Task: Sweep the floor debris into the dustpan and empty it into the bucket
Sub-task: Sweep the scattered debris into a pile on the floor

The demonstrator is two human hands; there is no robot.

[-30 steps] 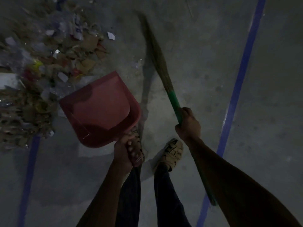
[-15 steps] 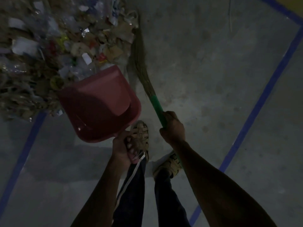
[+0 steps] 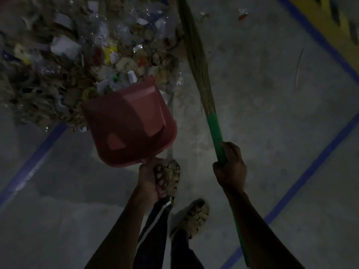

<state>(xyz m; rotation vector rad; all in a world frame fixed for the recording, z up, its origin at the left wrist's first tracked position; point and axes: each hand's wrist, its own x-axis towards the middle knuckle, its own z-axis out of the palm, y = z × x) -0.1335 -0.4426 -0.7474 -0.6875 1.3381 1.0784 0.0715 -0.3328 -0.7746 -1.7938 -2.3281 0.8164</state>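
With the left hand [image 3: 149, 177] holding the red dustpan [image 3: 130, 125] at the trash pile's [image 3: 81, 55] edge and the right hand [image 3: 230, 166] gripping the broom [image 3: 196, 61] just beside it, I'd press the pan flat and sweep gently inward.

Bare forearms; dark trousers [image 3: 155, 241] with a pale side stripe; tan woven sandals [image 3: 194, 216]

I see a grey floor [image 3: 262, 113] with blue lines [image 3: 303, 179], a debris pile [image 3: 68, 61] on it, and two sandalled feet [image 3: 194, 216].
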